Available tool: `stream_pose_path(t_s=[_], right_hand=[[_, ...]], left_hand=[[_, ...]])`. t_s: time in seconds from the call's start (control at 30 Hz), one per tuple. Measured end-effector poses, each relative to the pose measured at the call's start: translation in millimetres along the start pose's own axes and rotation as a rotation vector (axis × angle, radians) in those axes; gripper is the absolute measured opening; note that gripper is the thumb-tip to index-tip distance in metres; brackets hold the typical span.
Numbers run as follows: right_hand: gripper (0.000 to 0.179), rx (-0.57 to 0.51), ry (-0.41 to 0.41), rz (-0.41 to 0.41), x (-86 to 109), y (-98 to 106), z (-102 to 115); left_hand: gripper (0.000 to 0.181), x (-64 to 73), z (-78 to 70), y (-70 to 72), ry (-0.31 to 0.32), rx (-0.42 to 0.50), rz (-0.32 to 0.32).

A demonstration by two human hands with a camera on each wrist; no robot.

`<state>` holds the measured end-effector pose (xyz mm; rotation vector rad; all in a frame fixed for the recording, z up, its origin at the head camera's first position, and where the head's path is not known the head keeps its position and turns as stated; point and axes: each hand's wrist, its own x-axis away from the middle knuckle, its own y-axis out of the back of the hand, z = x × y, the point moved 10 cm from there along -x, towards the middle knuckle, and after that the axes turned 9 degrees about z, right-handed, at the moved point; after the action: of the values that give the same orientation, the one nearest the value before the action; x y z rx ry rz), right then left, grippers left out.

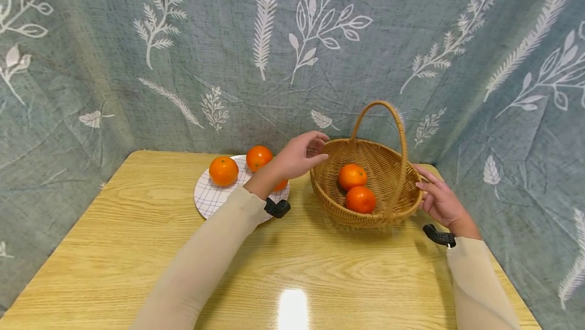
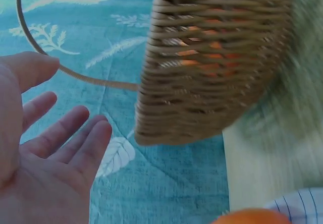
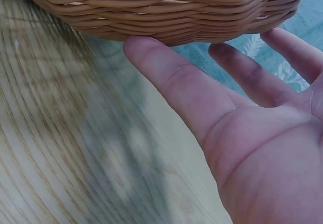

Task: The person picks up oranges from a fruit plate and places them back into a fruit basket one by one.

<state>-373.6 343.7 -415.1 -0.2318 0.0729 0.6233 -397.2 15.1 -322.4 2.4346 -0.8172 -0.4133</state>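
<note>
A wicker basket [image 1: 329, 195] with an arched handle stands on the right side of the table, two oranges [image 1: 352, 176] inside it. My left hand [image 1: 301, 156] is beside the basket's left rim, fingers spread and holding nothing; the left wrist view shows the palm and the basket's woven side [image 2: 217, 98]. At the right rim, my right hand [image 1: 441, 200] touches the basket, its thumb tip and fingertips against the wicker in the right wrist view. A checked white plate [image 1: 210, 199] lies under my left forearm with oranges [image 1: 223, 171] on it, one partly hidden by the wrist.
The wooden table [image 1: 114, 238] runs up to a grey-green leaf-print cloth [image 1: 219, 40] hanging behind and at the sides. Black wrist-camera mounts [image 1: 277, 208] stick out from both wrists. Light glares off the table's front middle.
</note>
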Motion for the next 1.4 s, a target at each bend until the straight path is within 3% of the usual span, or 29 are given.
stream_pose_path(t_s=[0.33, 0.5, 0.83, 1.13, 1.4], right_hand=[[0.059, 0.003, 0.008, -0.026, 0.6, 0, -1], [0.060, 0.013, 0.003, -0.039, 2.8, 1, -4], [0.056, 0.001, 0.025, -0.050, 2.6, 0, -4], [0.055, 0.030, 0.035, -0.068, 2.3, 1, -4], [0.054, 0.025, 0.061, -0.079, 4.0, 0, -6]], left_hand=[[0.041, 43.2, 18.0, 14.9, -0.032, -0.010, -0.139], [0.037, 59.9, 27.8, 19.9, -0.021, -0.045, -0.179], [0.037, 93.7, 50.0, 31.9, 0.061, -0.128, -0.278], [0.042, 118.6, 76.2, 40.1, 0.122, -0.099, -0.305], [0.039, 137.9, 95.1, 57.4, 0.180, -0.145, -0.426]])
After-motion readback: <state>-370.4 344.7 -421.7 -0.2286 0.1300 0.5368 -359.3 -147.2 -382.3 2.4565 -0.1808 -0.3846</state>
